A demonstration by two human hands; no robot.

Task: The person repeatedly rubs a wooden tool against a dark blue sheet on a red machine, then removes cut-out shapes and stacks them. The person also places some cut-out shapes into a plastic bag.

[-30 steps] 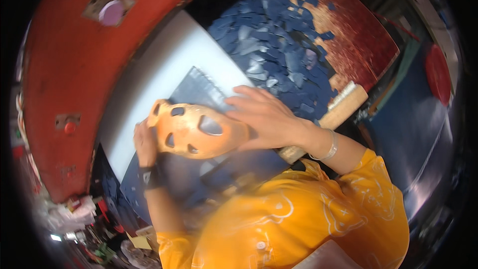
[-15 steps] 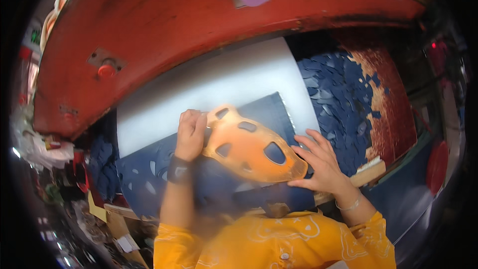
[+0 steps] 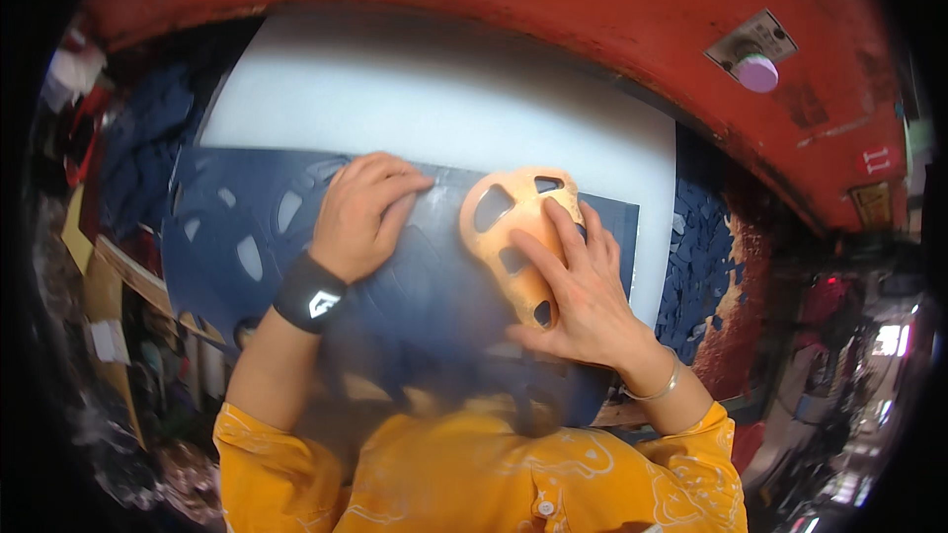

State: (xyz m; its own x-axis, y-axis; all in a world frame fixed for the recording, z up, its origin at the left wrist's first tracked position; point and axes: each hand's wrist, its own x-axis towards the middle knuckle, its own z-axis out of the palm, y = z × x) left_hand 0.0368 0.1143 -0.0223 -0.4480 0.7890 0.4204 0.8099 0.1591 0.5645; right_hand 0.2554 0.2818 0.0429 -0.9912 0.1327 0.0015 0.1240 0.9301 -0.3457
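An orange cutting die (image 3: pixel 484 199) with several openings lies on a dark blue sheet (image 3: pixel 286 281). My right hand (image 3: pixel 583 301) grips the die from its right side, fingers spread over its top and thumb near its lower end. To the left, my left hand (image 3: pixel 360 217), with a black wristband, is at the sheet's far edge, fingers bent and drawn together on it. Cut-out holes show in the sheet's left part. Under the sheet is a white board (image 3: pixel 425 89). My right palm and fingers hide part of the die.
A red machine beam (image 3: pixel 632 10) with a pale purple button (image 3: pixel 756 73) spans the far side. Blue scraps (image 3: pixel 696 257) pile up right of the board, and more scraps (image 3: pixel 148 128) lie at the far left. A wooden edge (image 3: pixel 133 271) runs along the near left.
My left hand has let go of the die and moved to the sheet's edge. My right hand has hold of the die, now turned more upright. The view has swung left.
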